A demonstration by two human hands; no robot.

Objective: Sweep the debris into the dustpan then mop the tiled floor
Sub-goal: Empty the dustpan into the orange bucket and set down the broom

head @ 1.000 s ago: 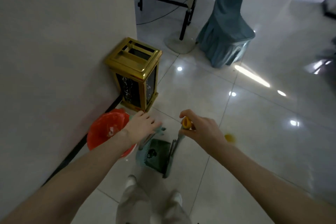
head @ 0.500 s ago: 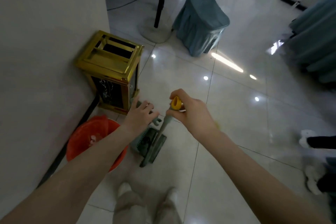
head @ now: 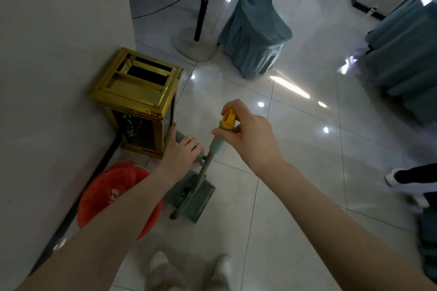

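The broom [head: 214, 149] is held near its yellow top by the closed fingers [head: 227, 130] of the right hand [head: 250, 136], its long axis slanting down and left to the dustpan [head: 192, 196] on the floor [head: 295, 172]. The dustpan's grey handle [head: 180, 136] is gripped by the left hand [head: 182, 152], the nearer one. A gold bin [head: 139, 99] and red bucket [head: 118, 196] crowd the wall edge; debris cannot be made out.

A gold bin [head: 139, 99] stands against the wall [head: 59, 54], beside an orange bucket [head: 113, 194].
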